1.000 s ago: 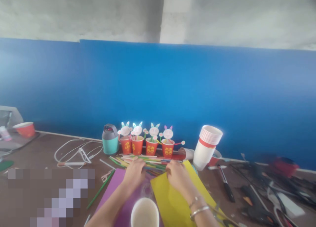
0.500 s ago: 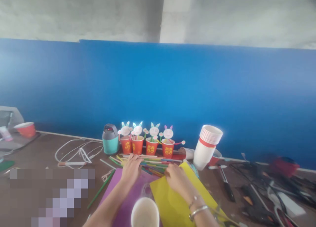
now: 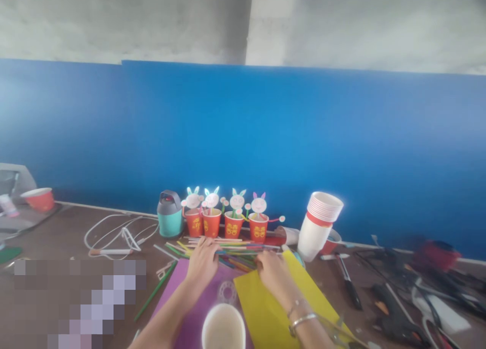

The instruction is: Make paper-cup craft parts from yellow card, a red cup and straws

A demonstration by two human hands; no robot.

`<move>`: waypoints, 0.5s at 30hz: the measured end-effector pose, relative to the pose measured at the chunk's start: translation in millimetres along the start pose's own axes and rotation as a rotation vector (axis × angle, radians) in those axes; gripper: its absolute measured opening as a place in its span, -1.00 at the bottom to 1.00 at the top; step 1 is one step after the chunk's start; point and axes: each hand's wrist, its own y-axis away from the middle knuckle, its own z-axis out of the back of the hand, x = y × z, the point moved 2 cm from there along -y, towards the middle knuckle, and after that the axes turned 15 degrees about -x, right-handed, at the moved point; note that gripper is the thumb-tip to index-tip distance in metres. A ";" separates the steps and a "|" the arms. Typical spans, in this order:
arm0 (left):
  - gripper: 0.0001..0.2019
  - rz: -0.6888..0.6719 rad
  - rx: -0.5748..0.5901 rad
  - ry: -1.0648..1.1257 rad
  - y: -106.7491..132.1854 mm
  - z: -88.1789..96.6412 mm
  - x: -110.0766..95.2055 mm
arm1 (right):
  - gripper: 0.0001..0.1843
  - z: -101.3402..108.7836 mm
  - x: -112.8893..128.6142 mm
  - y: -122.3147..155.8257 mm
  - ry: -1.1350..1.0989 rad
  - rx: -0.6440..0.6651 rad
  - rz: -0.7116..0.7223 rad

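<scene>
Several thin coloured sticks (image 3: 243, 262) lie in a pile behind two sheets of paper. My left hand (image 3: 203, 262) is closed at the left part of the pile, above the purple sheet (image 3: 178, 298). Over the yellow sheet (image 3: 261, 308), my right hand (image 3: 272, 268) has its fingers curled together. A thin bluish stick (image 3: 238, 253) stretches level from one hand to the other; the fingertips gripping it are partly hidden. Between my forearms stands a white paper cup (image 3: 223, 329), with a small pale ring-shaped piece (image 3: 227, 291) behind it.
Red paper cups (image 3: 233, 226) with rabbit figures stand in a row before the blue partition (image 3: 243, 131). To their left is a teal container (image 3: 169, 220); to their right, a stack of white cups (image 3: 319, 227). A marker (image 3: 351, 288), glue gun (image 3: 395, 308) and cables clutter the right side.
My right hand has shifted slightly right, and the yellow sheet has slid a little the same way, showing more of the ring-shaped piece. My left hand is nearly still.
</scene>
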 end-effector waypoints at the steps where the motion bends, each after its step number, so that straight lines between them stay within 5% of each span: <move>1: -0.71 0.009 -0.003 0.019 0.4 -0.1 -0.6 | -0.69 -2.3 0.2 0.3 0.001 -0.004 -0.002; 10: -0.74 0.177 -0.064 0.318 -0.1 1.4 -5.8 | -0.69 -7.1 4.3 -1.0 0.062 -0.031 -0.007; 15: -0.82 0.407 -0.101 0.622 -7.5 5.3 -7.6 | -0.70 -5.4 2.5 -3.0 0.034 -0.013 0.044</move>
